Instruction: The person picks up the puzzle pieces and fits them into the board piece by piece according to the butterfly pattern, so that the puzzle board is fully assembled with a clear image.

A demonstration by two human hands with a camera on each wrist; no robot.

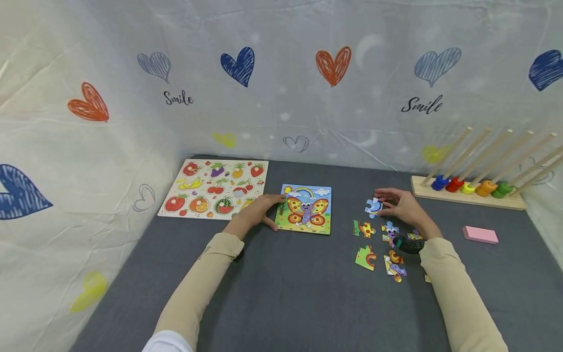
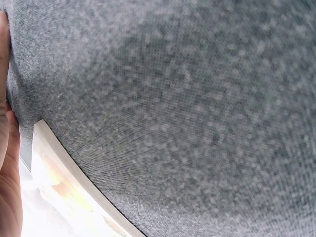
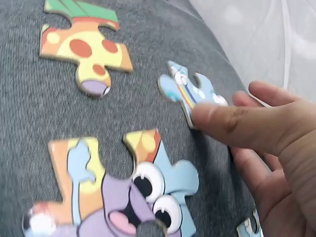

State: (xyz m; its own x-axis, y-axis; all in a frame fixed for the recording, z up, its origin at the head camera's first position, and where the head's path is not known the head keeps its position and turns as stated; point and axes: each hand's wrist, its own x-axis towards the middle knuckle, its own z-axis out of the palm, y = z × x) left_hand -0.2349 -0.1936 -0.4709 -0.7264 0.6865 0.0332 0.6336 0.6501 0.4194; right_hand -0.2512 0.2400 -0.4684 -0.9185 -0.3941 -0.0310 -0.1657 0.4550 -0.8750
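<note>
A butterfly picture board (image 1: 304,210) lies on the dark cloth, its left edge touched by my left hand (image 1: 257,212), thumb and fingers spread apart. In the left wrist view only part of that hand (image 2: 9,177) shows at the border. To the right, my right hand (image 1: 402,208) pinches a blue puzzle piece (image 1: 373,208) with a rainbow stripe; the right wrist view has the thumb on the near edge of this piece (image 3: 185,91). Near it lie a piece with orange wing (image 1: 364,229), a purple face piece (image 1: 389,232) and a green piece (image 1: 365,258).
A fruit board (image 1: 211,188) lies at the back left. At the back right stands a wooden peg stand (image 1: 468,194) with coloured rings. A pink block (image 1: 480,234) sits right of my right forearm. Another purple-and-orange piece (image 1: 395,266) is beside the wrist.
</note>
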